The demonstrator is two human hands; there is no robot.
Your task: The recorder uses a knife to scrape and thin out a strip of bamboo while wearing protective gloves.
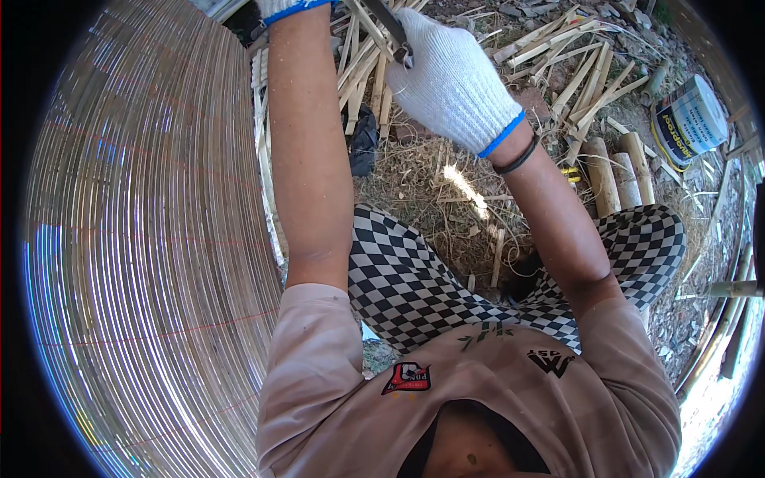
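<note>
My right hand (442,80), in a white knitted glove with a blue cuff, is closed around a knife at the top middle. The knife's dark blade (387,21) slants up and left, out of the picture. Beside the blade runs a pale bamboo strip (368,25), whose upper end is cut off by the edge. Of my left hand (293,6) only the blue-edged glove cuff shows at the top; its fingers are out of the picture. More split bamboo strips (358,84) lie beneath and between my hands.
A blind of thin slats (159,191) with red threads fills the left side. Loose bamboo strips (586,88) lie at the upper right, near short round poles (602,177), a yellow object (570,174) and a white bucket (700,119). Black plastic (363,143) lies among shavings.
</note>
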